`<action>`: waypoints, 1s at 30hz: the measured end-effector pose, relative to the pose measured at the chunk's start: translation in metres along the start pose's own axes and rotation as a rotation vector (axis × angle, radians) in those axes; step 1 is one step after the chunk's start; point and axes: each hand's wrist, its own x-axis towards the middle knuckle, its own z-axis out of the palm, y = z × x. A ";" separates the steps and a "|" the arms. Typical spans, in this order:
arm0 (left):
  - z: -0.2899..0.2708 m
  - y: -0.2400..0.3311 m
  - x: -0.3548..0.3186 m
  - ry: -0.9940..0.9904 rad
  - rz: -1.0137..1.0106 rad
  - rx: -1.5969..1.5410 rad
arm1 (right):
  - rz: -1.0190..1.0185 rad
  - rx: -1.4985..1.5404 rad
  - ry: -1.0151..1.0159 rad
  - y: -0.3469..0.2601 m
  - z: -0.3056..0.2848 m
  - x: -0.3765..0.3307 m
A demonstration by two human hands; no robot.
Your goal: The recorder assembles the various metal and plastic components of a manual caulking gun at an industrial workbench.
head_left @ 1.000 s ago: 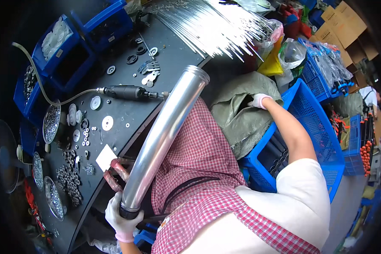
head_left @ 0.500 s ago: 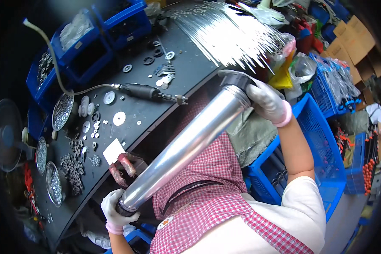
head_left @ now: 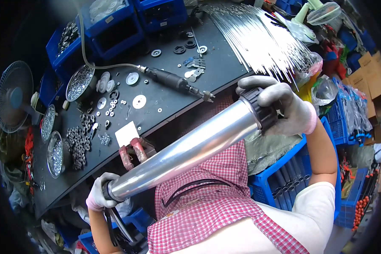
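A wide, shiny metal tube [head_left: 190, 152] spans the space between my hands, tilted up toward the right, in front of the checked apron. Its right end carries a ribbed black plastic cap [head_left: 261, 111], and my right hand [head_left: 290, 106], in a grey-white glove, is closed round this cap. At the lower left end, the gloved fingers of my left hand [head_left: 100, 192] wrap round a dark collar [head_left: 107, 191]. Beyond the tube, a black air screwdriver [head_left: 169, 79] with a hose lies on the dark workbench [head_left: 156, 120].
Metal bowls [head_left: 56, 154] of small hardware and loose nuts [head_left: 78, 146] cover the bench's left part. Blue bins [head_left: 118, 36] stand behind. Long thin metal rods [head_left: 258, 40] lie at the back right. Beside my right arm is a blue crate [head_left: 262, 190] holding grey tubes.
The tube's right end has come lower and nearer, so it lies flatter. My right hand has shifted its fingers round the cap. The view has turned, moving the bench rightward in the picture.
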 end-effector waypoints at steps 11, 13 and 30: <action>-0.003 0.023 0.020 -0.046 0.030 0.181 | 0.562 0.196 0.037 0.033 0.023 -0.009; -0.012 0.029 0.019 -0.049 0.088 0.261 | 0.829 0.102 0.070 0.026 0.022 0.002; -0.030 0.048 0.040 -0.018 0.007 0.374 | 0.854 0.313 -0.239 0.067 0.013 0.001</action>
